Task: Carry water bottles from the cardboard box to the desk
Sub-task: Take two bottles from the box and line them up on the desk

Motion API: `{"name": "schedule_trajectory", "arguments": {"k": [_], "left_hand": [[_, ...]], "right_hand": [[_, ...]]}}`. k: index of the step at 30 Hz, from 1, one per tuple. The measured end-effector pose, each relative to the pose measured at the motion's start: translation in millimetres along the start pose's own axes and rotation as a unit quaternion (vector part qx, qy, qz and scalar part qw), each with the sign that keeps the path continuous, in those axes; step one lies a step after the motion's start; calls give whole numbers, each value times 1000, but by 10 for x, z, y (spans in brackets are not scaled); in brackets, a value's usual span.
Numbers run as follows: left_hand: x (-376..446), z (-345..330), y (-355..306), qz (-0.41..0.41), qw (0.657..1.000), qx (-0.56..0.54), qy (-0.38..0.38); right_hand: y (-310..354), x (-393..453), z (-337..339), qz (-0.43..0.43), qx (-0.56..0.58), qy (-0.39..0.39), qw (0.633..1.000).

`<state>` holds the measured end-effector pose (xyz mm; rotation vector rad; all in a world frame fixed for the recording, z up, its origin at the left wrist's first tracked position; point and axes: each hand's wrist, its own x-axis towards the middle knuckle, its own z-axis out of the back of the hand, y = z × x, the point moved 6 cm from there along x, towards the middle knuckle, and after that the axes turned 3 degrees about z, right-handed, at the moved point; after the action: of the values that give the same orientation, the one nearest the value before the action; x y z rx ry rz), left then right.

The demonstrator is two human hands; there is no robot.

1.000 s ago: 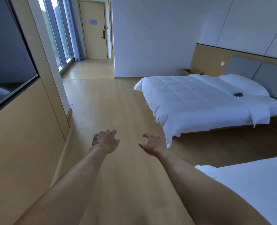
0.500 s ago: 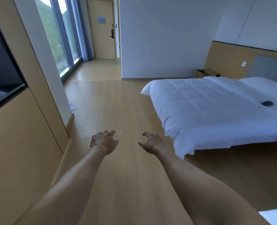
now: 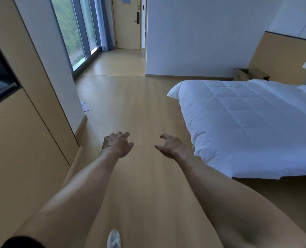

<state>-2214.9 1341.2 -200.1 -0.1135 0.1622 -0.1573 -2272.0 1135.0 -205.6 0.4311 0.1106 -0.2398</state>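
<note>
Room: pale wooden floor [image 3: 130, 108]; brown cardboard box [image 3: 250, 74] beyond white quilted bed [image 3: 247, 122].
Hands: left hand [image 3: 117, 143], right hand [image 3: 172, 145] loosely curled, holding nothing.
Risk: shin may clip bed corner.

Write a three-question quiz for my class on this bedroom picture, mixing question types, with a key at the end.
1. True or false: the left hand holds a water bottle.
2. Where does the cardboard box stand?
A. on the bed
B. on the floor past the bed's far side, by the wall
C. beside the door
3. Fill in: the window lies on the person's ____ side.

Key
1. False: both the left hand and the right hand are empty, fingers loosely curled above the floor.
2. B
3. left
</note>
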Motion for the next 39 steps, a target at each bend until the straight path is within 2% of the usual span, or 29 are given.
{"name": "schedule_trajectory", "arguments": {"k": [7, 18, 29, 39], "left_hand": [[1364, 1, 19, -33, 999, -5, 0], [3421, 374, 367, -58, 998, 1, 26], [4959, 432, 292, -64, 997, 3, 38], [6808, 794, -37, -16, 999, 8, 31]], "right_hand": [[218, 1145, 76, -19, 4, -13, 1000], [741, 3062, 245, -53, 2, -28, 998], [683, 4638, 256, -71, 8, -19, 997], [613, 6708, 551, -37, 29, 4, 999]]}}
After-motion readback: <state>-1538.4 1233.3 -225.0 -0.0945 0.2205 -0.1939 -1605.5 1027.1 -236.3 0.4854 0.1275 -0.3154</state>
